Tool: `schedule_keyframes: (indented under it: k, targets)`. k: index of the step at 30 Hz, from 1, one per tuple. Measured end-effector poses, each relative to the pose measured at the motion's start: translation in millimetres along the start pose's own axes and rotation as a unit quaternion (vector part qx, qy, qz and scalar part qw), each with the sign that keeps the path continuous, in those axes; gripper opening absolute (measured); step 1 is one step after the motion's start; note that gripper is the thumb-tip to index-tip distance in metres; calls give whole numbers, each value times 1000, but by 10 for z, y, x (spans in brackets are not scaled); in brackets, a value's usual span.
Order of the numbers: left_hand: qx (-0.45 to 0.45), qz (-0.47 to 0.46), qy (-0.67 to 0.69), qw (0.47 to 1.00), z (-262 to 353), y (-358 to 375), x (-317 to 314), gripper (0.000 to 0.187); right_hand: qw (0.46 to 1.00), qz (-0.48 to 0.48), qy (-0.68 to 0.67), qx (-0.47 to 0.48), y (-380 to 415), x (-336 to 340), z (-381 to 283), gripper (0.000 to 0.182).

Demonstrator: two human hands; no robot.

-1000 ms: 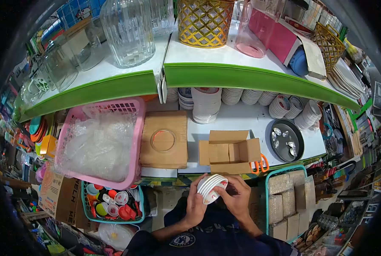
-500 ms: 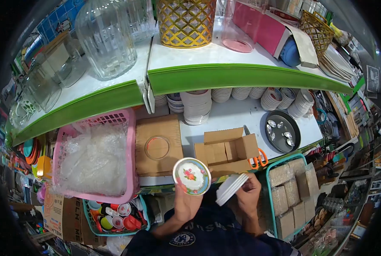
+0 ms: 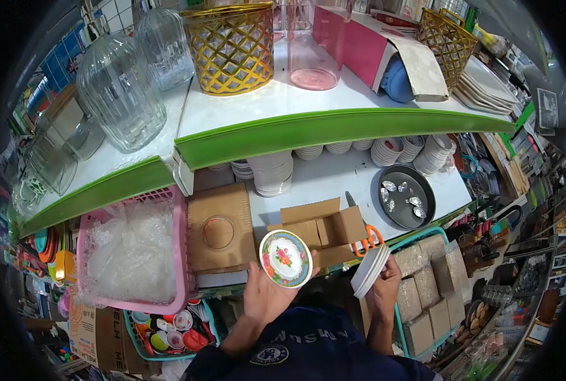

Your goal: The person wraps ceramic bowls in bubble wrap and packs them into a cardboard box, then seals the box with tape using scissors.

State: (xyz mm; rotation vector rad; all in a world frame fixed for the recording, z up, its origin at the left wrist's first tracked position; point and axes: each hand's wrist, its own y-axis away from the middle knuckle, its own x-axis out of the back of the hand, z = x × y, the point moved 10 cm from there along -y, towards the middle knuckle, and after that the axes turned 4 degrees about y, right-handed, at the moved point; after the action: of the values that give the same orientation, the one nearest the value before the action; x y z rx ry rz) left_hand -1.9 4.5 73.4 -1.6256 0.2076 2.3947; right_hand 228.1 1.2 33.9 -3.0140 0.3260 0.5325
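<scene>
My left hand (image 3: 264, 298) holds a small floral dish (image 3: 285, 259), its face with roses and a blue patterned rim turned up toward me. The thumb lies at the dish's left side and fingertips show past its right edge; the rest of the hand is behind or under it. In my right hand (image 3: 388, 287) is a short stack of small white dishes (image 3: 370, 271), tilted nearly on edge. Just beyond the hands stands an open cardboard box (image 3: 321, 232). A pair of orange-handled scissors (image 3: 373, 239) lies beside it, close to the white stack.
A pink basket (image 3: 180, 254) of clear plastic wrap stands left, beside a flat cardboard piece (image 3: 223, 219). Foil-like pieces lie in a dark round pan (image 3: 426, 216). Stacked bowls (image 3: 273, 174) sit under the green-edged shelf (image 3: 346, 120). A teal crate (image 3: 400, 327) holds wrapped packages at right.
The camera view has shifted. My right hand has moved right with the white stack, farther from the left hand. The floral dish has turned slightly in my left hand.
</scene>
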Motion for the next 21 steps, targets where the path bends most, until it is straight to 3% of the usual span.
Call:
schedule_keyframes:
  k: [12,15,18,21]
  targets:
    - [15,-16,-15,1000,-152,-52,-96,73,998,-48,8,30,-223,-162,-188,36]
    - [31,19,-24,999,-277,-13,15,74,997,-69,22,29,-250,-262,-290,37]
    - [27,-8,-14,1000,-360,46,37,55,992,-118,37,1,-253,-447,-380,36]
    - [14,3,-103,995,-387,91,52,55,984,-159,69,-27,-246,-620,-386,34]
